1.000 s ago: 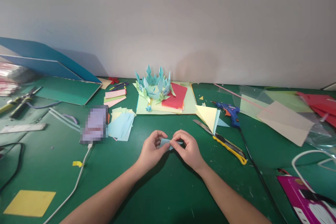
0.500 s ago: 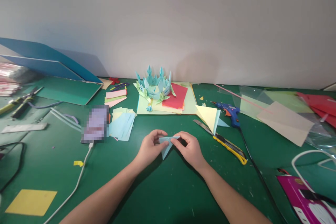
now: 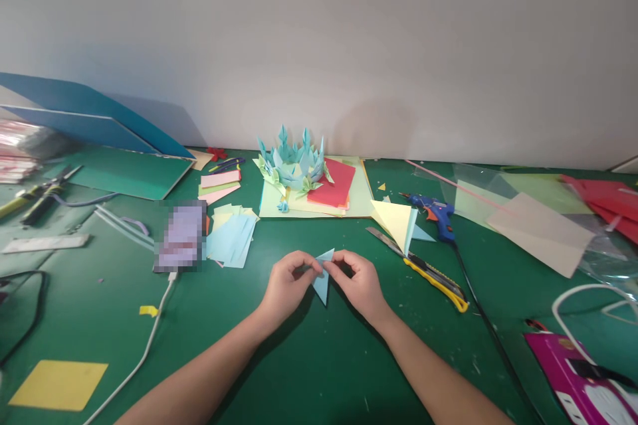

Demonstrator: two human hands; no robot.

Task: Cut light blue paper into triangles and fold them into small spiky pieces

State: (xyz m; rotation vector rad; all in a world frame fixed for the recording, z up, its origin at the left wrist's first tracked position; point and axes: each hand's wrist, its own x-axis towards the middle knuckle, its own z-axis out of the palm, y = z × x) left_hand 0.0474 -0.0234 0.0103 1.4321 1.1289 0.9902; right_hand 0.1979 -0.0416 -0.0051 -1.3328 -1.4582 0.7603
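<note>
A small piece of folded blue paper (image 3: 321, 287) is pinched between my two hands, just above the green table. My left hand (image 3: 293, 281) grips its left side with thumb and fingertips. On the other side, my right hand (image 3: 357, 282) has thumb and index finger closed on its right edge. One pointed corner hangs toward me and another sticks up between the fingers; the fingertips hide part of the middle. Beyond the hands stands a blue and green folded-paper crown (image 3: 299, 169). Loose blue paper sheets (image 3: 233, 239) lie to the left.
Right of my hands are a yellow utility knife (image 3: 438, 284), folded yellow paper (image 3: 399, 224) and a blue glue gun (image 3: 437, 210) with a black cord. To the left lie a phone (image 3: 180, 236) on a white cable and a yellow paper rectangle (image 3: 58, 385). A magenta power strip (image 3: 558, 372) sits at right.
The blue paper has turned between my fingers: its upper edge now slants up to the right and its lower point has swung rightward. Both hands stay almost in place.
</note>
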